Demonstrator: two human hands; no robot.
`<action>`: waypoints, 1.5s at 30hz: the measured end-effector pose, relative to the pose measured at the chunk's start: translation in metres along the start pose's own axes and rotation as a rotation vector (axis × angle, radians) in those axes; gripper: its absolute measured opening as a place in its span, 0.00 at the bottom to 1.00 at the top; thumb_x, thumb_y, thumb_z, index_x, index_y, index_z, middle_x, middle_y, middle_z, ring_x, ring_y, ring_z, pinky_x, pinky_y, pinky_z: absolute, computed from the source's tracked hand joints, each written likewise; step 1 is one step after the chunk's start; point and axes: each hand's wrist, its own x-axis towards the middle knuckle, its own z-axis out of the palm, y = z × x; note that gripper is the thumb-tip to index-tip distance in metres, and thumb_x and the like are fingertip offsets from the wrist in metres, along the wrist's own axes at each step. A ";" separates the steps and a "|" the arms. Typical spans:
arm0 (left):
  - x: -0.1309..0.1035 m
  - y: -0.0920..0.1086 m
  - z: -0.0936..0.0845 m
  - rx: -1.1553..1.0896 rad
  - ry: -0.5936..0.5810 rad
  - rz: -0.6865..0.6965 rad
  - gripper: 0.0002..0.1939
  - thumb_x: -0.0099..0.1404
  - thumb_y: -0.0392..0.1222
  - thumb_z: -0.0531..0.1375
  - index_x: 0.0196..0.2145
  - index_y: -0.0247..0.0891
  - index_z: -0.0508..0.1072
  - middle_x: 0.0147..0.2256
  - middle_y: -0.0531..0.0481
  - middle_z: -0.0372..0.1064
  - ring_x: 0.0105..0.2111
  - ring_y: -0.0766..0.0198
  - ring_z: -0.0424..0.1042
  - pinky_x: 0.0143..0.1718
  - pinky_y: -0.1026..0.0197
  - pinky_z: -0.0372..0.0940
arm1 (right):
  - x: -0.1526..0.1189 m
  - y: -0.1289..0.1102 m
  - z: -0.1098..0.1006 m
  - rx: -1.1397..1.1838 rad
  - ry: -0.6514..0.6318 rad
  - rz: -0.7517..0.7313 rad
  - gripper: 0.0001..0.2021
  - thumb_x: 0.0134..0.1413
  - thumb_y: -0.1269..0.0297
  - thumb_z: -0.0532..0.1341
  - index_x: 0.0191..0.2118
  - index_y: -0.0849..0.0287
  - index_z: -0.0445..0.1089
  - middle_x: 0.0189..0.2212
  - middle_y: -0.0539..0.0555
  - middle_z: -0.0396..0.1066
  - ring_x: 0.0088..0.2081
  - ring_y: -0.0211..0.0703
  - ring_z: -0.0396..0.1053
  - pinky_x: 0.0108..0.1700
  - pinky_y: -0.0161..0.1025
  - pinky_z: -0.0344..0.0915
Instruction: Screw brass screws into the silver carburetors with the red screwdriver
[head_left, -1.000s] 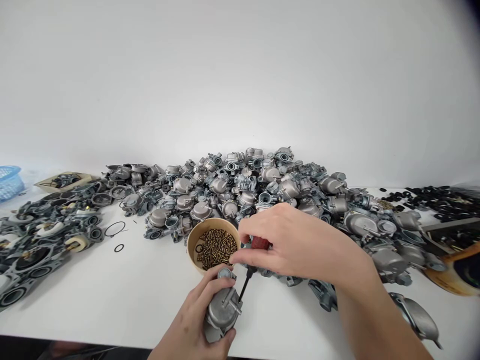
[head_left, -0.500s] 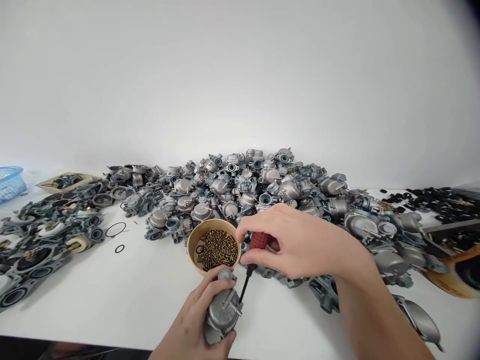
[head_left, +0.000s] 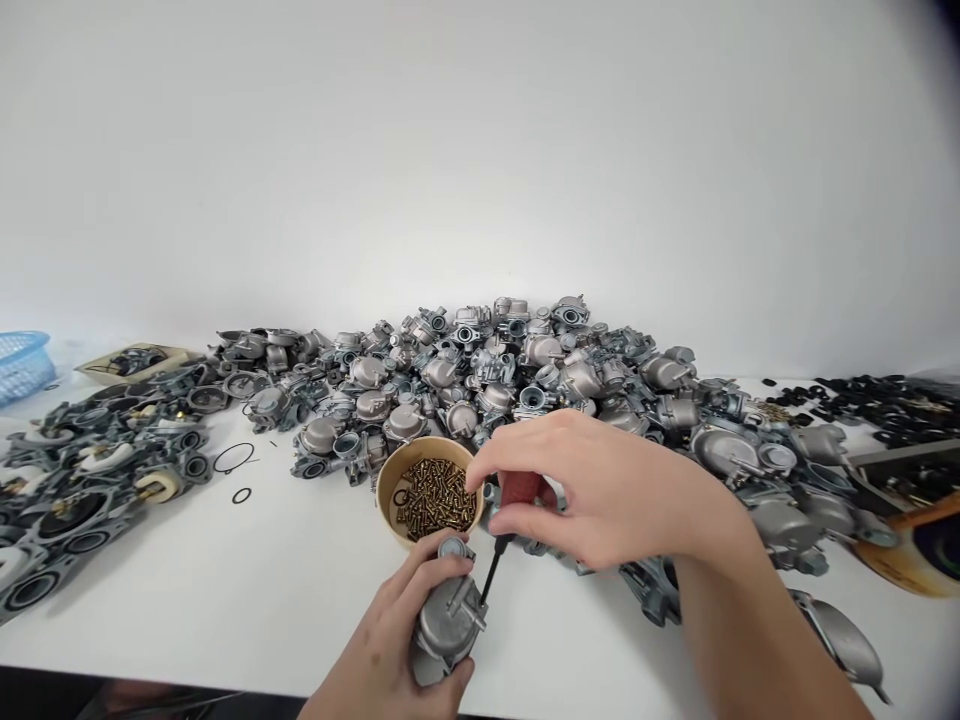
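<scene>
My left hand [head_left: 394,635] is wrapped round a grey metal carburetor [head_left: 448,622] over the table's front edge, its domed bowl facing up. My right hand [head_left: 577,490] grips the red handle of a screwdriver [head_left: 495,567] from above, thumb and fingers closed round it. The black shaft slants down to the right edge of the carburetor, where its tip meets the rim; the screw there is too small to make out. Just behind the carburetor stands a round tan bowl [head_left: 385,496] holding many small brass screws [head_left: 439,498].
A large heap of carburetors [head_left: 491,370] spans the middle and right. Open carburetor bodies [head_left: 82,490] lie at the left, beside two black rings [head_left: 241,495]. A blue basket [head_left: 22,366] is far left; black parts [head_left: 885,400] and a yellow-rimmed container [head_left: 911,555] are right.
The fingers of my right hand have shifted slightly round the red handle, which looks blurred now. My left hand and the carburetor have hardly moved.
</scene>
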 end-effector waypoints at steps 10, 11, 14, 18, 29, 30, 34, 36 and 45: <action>0.003 0.004 -0.002 -0.009 -0.011 0.007 0.42 0.57 0.28 0.65 0.67 0.53 0.66 0.72 0.40 0.63 0.69 0.38 0.70 0.66 0.43 0.71 | -0.008 -0.005 -0.002 0.030 -0.039 -0.078 0.17 0.61 0.77 0.62 0.53 0.58 0.79 0.45 0.54 0.80 0.37 0.41 0.73 0.41 0.41 0.64; 0.003 0.004 -0.003 -0.012 -0.013 0.008 0.42 0.56 0.28 0.64 0.67 0.53 0.66 0.72 0.41 0.63 0.69 0.39 0.70 0.66 0.43 0.71 | -0.009 -0.005 -0.002 0.040 -0.041 -0.094 0.17 0.61 0.79 0.61 0.52 0.58 0.80 0.43 0.53 0.79 0.36 0.41 0.73 0.41 0.40 0.65; 0.003 0.003 -0.002 -0.019 -0.017 0.007 0.42 0.56 0.28 0.64 0.67 0.53 0.66 0.72 0.42 0.63 0.69 0.39 0.70 0.66 0.43 0.71 | -0.007 -0.004 -0.002 0.023 -0.031 -0.086 0.14 0.64 0.76 0.63 0.51 0.60 0.80 0.38 0.52 0.79 0.35 0.40 0.72 0.40 0.40 0.64; 0.001 0.000 -0.002 -0.006 -0.031 -0.017 0.43 0.56 0.29 0.64 0.68 0.54 0.65 0.73 0.42 0.61 0.70 0.38 0.68 0.67 0.41 0.70 | -0.001 -0.003 -0.001 -0.019 -0.016 0.014 0.07 0.70 0.63 0.66 0.47 0.58 0.81 0.36 0.49 0.80 0.32 0.38 0.71 0.39 0.42 0.62; 0.001 0.000 -0.001 -0.020 -0.005 0.004 0.42 0.56 0.29 0.64 0.67 0.53 0.67 0.72 0.42 0.63 0.69 0.38 0.69 0.66 0.42 0.71 | -0.010 -0.001 -0.002 0.028 -0.040 -0.050 0.17 0.62 0.76 0.62 0.54 0.58 0.78 0.43 0.52 0.79 0.39 0.42 0.73 0.46 0.42 0.65; 0.002 0.000 -0.001 -0.020 -0.006 0.005 0.42 0.56 0.29 0.64 0.67 0.53 0.66 0.72 0.42 0.63 0.69 0.38 0.70 0.65 0.42 0.72 | -0.010 -0.001 -0.003 0.027 -0.041 -0.050 0.16 0.63 0.76 0.63 0.53 0.58 0.78 0.42 0.52 0.79 0.39 0.42 0.74 0.46 0.42 0.65; 0.001 -0.002 -0.001 -0.013 -0.025 0.014 0.43 0.56 0.29 0.64 0.67 0.54 0.66 0.72 0.42 0.63 0.69 0.38 0.69 0.66 0.40 0.71 | -0.005 0.000 -0.003 -0.037 -0.025 0.041 0.08 0.70 0.64 0.65 0.50 0.56 0.80 0.40 0.50 0.81 0.32 0.40 0.71 0.42 0.43 0.63; 0.000 -0.003 -0.001 -0.011 -0.016 0.011 0.42 0.57 0.30 0.64 0.67 0.53 0.66 0.72 0.41 0.63 0.69 0.37 0.69 0.66 0.40 0.71 | -0.003 0.001 -0.002 -0.053 -0.030 0.098 0.09 0.73 0.58 0.64 0.48 0.55 0.80 0.35 0.48 0.80 0.29 0.40 0.69 0.39 0.44 0.61; 0.001 -0.004 -0.002 -0.006 -0.035 0.011 0.42 0.57 0.31 0.65 0.67 0.53 0.66 0.72 0.41 0.63 0.69 0.37 0.71 0.65 0.41 0.73 | -0.011 0.005 -0.004 -0.019 -0.030 -0.039 0.20 0.61 0.76 0.63 0.57 0.57 0.77 0.45 0.54 0.80 0.41 0.45 0.74 0.47 0.45 0.66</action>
